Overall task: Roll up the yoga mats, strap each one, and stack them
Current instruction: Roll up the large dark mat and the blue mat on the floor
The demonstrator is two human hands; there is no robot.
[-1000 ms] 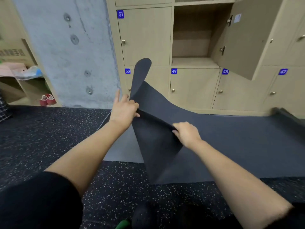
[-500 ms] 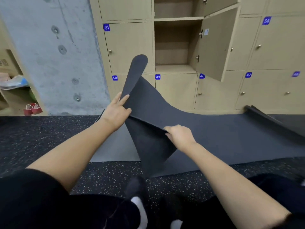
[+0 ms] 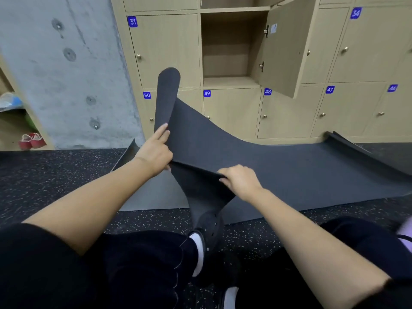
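You lift the end of the dark grey foam yoga mat (image 3: 278,166).
Your left hand (image 3: 156,152) and right hand (image 3: 239,180) both pinch its folded edge with curled fingers.

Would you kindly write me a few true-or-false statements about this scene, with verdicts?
1. The left hand and the right hand both grip the dark grey rubber yoga mat. True.
2. That mat is fully rolled up. False: most of it lies flat on the black speckled floor.
3. The pale wooden locker above number 49 stands open. True.
4. The small red shoes sit on the mat. False: they sit left of the concrete pillar.
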